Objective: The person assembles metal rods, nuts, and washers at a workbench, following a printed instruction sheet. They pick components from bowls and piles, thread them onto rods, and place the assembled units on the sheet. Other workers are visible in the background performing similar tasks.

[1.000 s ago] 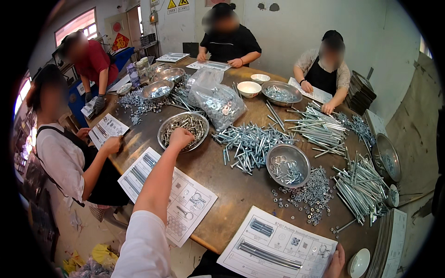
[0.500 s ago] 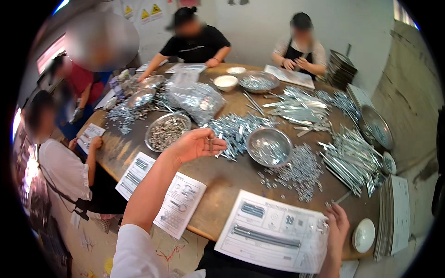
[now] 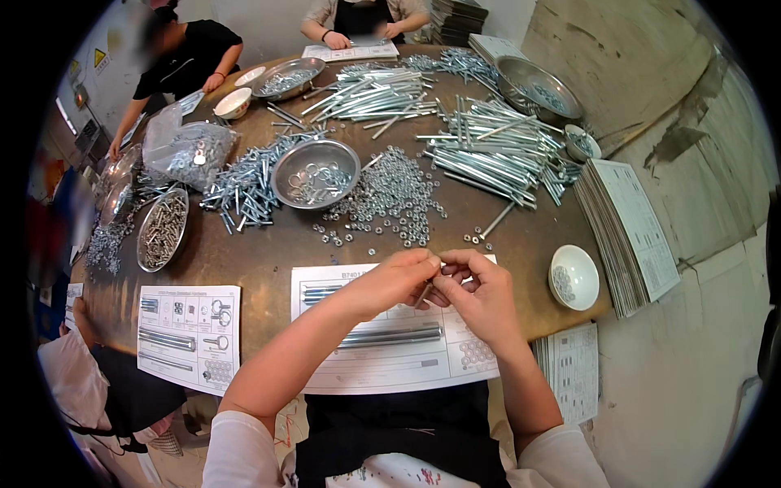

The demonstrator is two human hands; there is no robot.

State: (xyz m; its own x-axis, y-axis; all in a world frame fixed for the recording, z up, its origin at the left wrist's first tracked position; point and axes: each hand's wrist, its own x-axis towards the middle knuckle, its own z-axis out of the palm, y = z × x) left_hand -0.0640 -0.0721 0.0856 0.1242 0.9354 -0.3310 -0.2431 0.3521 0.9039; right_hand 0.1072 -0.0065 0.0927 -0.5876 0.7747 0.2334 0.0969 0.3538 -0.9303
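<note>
Over the printed sheet [image 3: 325, 370] in front of me, my two hands meet fingertip to fingertip. My left hand [image 3: 399, 281] is closed, its fingers pinched together near a short, slim metal piece [image 3: 423, 296] that shows below them; its exact kind is hard to make out. From the other side my right hand [image 3: 482, 297] curls in, thumb and fingers closed at the same spot. What its fingertips pinch is hidden. The sheet has pictures of long bolts and small parts.
Beyond the hands lie loose nuts [image 3: 390, 199], a steel bowl of rings [image 3: 316, 175], short bolts [image 3: 256, 183] and long bolts [image 3: 488, 150]. A white bowl of washers [image 3: 573, 277] and stacked cards [image 3: 622, 236] stand right. Another sheet [image 3: 189, 333] lies left; co-workers sit across the table.
My left hand, earlier palm up farther out with a short metal piece across its fingers, has come back to the sheet. My right hand has moved left from the sheet's edge to meet it.
</note>
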